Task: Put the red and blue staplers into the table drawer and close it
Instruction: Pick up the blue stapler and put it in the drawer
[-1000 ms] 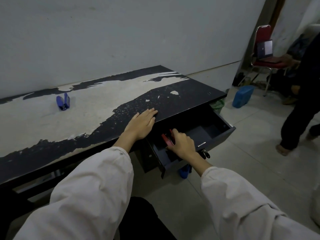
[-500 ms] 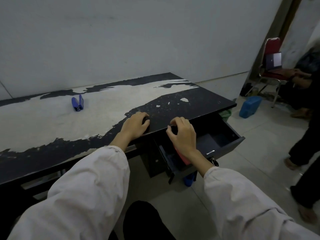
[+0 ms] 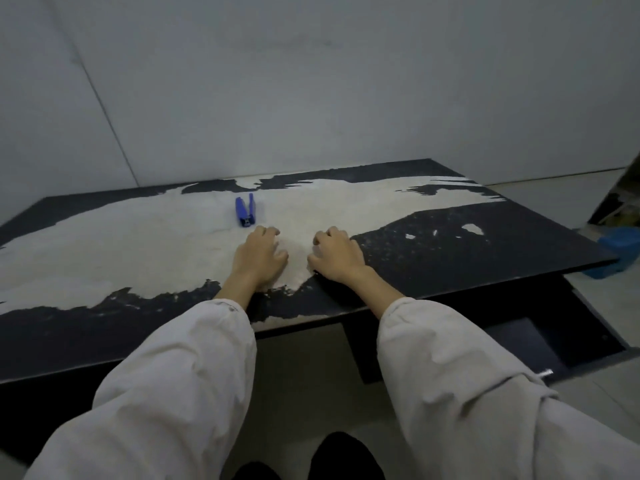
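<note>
The fingers (image 3: 268, 233) of the left hand (image 3: 259, 258) are curled loosely downward, tips resting on the worn pale patch of the desk (image 3: 104, 251), grasping nothing. The fingers (image 3: 329, 237) of the right hand (image 3: 337, 256) are bent the same way, empty, set down just right of the left hand where the pale patch meets the black surface. Both arms come in from the near edge in light-coloured sleeves (image 3: 194, 368).

The blue stapler (image 3: 245, 213) lies on the desk just beyond the left hand's fingertips, close to them but apart, its two arms splayed open in a narrow V pointing toward the far wall (image 3: 311, 81). No brand or writing can be read on it.

The table drawer (image 3: 540, 344) stands pulled out below the desk's near right edge. The part of its dark interior that shows, right of the right sleeve, holds nothing; the rest is hidden behind the sleeve and under the desktop, so the red stapler cannot be seen. A small bright metal piece (image 3: 546, 373) shows at the drawer's front edge.

On the floor past the right end of the desk sits a blue container (image 3: 620, 252), partly cut off, its contents not visible. No labels or lettering are legible anywhere.
</note>
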